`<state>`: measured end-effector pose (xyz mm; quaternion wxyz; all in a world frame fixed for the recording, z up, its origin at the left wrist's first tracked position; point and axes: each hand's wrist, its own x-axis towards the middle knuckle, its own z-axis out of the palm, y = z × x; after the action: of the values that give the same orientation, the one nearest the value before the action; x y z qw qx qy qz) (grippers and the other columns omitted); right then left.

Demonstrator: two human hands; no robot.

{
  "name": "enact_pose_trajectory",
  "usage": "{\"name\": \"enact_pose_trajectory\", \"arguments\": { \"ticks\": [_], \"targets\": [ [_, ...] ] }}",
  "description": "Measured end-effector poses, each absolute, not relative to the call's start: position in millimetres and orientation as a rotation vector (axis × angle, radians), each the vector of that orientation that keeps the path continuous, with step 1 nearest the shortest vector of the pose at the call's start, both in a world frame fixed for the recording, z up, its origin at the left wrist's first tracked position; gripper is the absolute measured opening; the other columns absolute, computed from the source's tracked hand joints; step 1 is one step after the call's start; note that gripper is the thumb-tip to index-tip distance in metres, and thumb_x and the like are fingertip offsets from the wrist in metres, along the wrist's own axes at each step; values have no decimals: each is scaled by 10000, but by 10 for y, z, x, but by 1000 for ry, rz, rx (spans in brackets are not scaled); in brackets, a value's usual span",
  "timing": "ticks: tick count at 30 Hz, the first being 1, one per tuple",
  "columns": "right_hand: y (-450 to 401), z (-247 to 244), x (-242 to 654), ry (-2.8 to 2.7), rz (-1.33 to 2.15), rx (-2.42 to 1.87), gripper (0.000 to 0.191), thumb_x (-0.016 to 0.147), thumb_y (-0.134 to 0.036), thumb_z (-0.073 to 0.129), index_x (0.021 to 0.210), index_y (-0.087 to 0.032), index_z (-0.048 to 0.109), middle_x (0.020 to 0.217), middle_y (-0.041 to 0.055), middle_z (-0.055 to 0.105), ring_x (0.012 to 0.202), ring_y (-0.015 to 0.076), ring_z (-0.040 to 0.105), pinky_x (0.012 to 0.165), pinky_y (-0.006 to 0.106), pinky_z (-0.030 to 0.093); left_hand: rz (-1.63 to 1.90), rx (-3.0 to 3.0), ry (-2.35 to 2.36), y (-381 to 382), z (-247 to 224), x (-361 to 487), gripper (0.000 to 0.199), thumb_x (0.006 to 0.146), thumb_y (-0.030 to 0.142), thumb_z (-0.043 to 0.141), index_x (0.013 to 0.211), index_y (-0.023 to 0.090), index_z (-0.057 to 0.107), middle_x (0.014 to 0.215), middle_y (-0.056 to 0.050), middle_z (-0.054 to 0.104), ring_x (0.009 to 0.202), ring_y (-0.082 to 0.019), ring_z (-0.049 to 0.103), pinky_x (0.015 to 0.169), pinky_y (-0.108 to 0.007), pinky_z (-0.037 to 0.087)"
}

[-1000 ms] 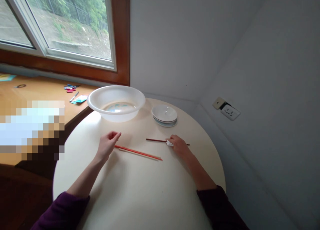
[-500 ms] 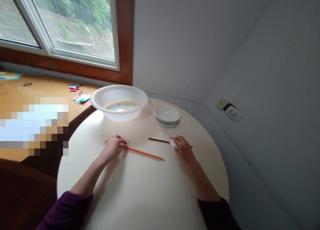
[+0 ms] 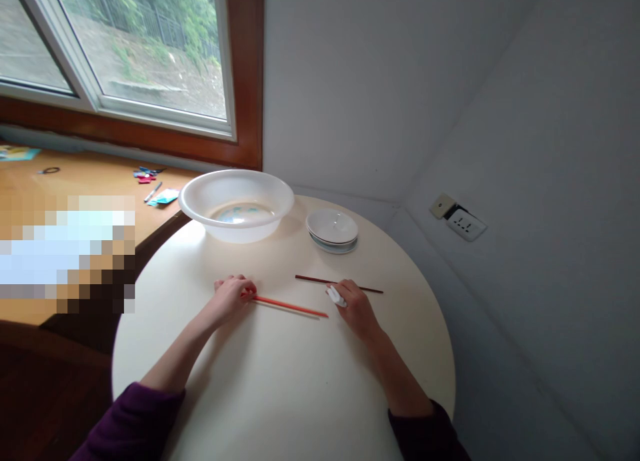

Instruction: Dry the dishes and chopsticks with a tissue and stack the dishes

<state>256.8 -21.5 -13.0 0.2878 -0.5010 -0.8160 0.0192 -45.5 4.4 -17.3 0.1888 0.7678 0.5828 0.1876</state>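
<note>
My left hand (image 3: 234,299) is closed on the left end of an orange-red stick (image 3: 293,306), which slants down to the right over the white round table (image 3: 280,394). A pale stick or its shadow shows just below it. In my right hand (image 3: 354,306) is a small white object (image 3: 337,296), pinched between the fingers, close to the right end of the orange-red stick. A dark brown stick (image 3: 313,279) lies on the table behind my right hand, which hides part of its middle.
A translucent white basin (image 3: 237,229) stands at the back left of the table. Stacked white dishes (image 3: 333,229) are to its right. A wooden desk (image 3: 95,177) on the left bears small items. A wall with a socket (image 3: 466,223) rises on the right.
My right hand has moved left and towards me with the white object, off the dark stick, whose right end now shows. My left hand has barely moved.
</note>
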Motion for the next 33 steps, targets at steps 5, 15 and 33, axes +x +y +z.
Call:
{"name": "enact_pose_trajectory", "arguments": {
  "ticks": [5,15,33],
  "targets": [
    [-265,-167,2490,-2203,221,-1335,165,866,-172,463,856,-185,626,836,70,590,803,184,521,727,290,418,521,2194,1588,60,-214,-476,194,751,237,457,720,213,647,798,-48,637,798,-225,554,735,-343,279],
    [-292,-166,2371,-2247,448,-1427,151,812,-83,511,697,-174,548,760,18,554,719,141,504,663,244,386,489,2225,1605,56,-202,-467,185,761,253,444,739,223,626,800,-29,631,797,-215,568,719,-313,287],
    [-298,-223,2403,-2158,261,-1515,330,652,36,403,863,-197,502,899,57,551,832,185,534,737,280,430,573,2146,1510,36,-188,-441,156,714,295,526,705,198,648,851,-44,627,773,-219,574,799,-363,330]
  ]
}}
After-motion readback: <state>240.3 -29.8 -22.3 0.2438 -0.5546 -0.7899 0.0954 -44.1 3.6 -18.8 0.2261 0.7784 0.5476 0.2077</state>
